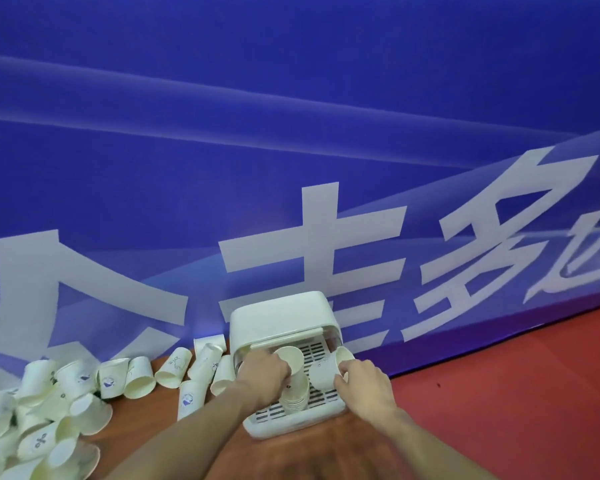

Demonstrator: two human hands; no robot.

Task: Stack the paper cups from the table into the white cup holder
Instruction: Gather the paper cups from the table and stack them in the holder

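The white cup holder (278,315) stands on the brown table, its lid raised over a slotted tray. My left hand (262,374) grips a paper cup (291,358) over the tray, above a stack of nested cups (296,393) lying on it. My right hand (362,384) holds another paper cup (323,374) on its side at the tray's right. A further cup (344,355) lies just behind it. Many loose paper cups (139,377) lie tumbled across the table to the left.
A blue banner with large white characters (312,244) rises right behind the table. Red floor (516,393) shows to the right of the table edge. The loose cups pile thickest at the lower left (42,434).
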